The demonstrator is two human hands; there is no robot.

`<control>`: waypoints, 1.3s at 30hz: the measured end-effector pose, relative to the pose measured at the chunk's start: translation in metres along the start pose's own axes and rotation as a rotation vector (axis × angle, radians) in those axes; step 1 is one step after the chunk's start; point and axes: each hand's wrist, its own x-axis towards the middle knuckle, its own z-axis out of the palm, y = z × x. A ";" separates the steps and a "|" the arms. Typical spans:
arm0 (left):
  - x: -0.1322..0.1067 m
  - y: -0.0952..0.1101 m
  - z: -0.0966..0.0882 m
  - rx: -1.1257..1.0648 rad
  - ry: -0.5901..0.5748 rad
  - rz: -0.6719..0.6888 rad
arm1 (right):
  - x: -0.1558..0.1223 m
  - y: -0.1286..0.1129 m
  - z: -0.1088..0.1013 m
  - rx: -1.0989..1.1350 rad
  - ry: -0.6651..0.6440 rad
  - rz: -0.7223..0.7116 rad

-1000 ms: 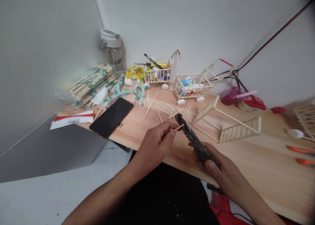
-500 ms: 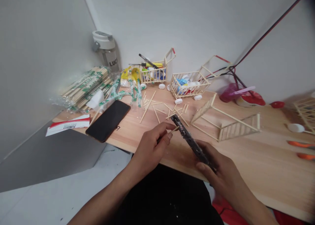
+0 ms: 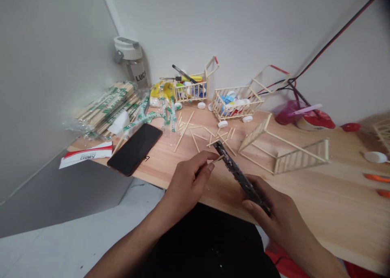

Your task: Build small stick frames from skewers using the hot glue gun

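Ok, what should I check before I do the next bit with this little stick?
1. Left hand pinching the little stick: ok.
2. Right hand holding the dark speckled tool: ok.
3. Stick's end really touching the tool: cannot tell, they look very close.
4. Phone away from your hands: ok, it lies off to the left.
5. Loose sticks out from under your hands: ok, they lie farther along the table.

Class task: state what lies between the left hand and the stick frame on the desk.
Head view: a short wooden stick from the left hand, then a dark speckled object held by the right hand.
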 end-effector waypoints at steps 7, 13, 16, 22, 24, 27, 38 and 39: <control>0.002 0.002 -0.001 0.048 0.038 0.016 | 0.008 -0.003 -0.002 -0.041 -0.052 0.029; 0.004 0.003 -0.009 0.092 0.074 0.030 | 0.022 -0.007 -0.004 -0.083 -0.102 0.029; 0.005 0.002 -0.012 0.103 0.093 0.042 | 0.028 -0.008 -0.001 -0.062 -0.113 0.016; 0.008 0.000 -0.017 0.114 0.117 0.100 | 0.036 -0.013 -0.001 -0.071 -0.111 -0.025; 0.009 0.000 -0.018 0.116 0.109 0.109 | 0.038 -0.015 -0.002 -0.083 -0.110 -0.033; 0.010 0.001 -0.019 0.124 0.103 0.118 | 0.040 -0.015 -0.002 -0.085 -0.102 -0.047; 0.013 0.003 -0.019 0.140 0.141 0.181 | 0.042 -0.014 0.003 -0.107 -0.077 -0.051; 0.013 0.003 -0.019 0.146 0.146 0.189 | 0.042 -0.014 0.003 -0.102 -0.076 -0.053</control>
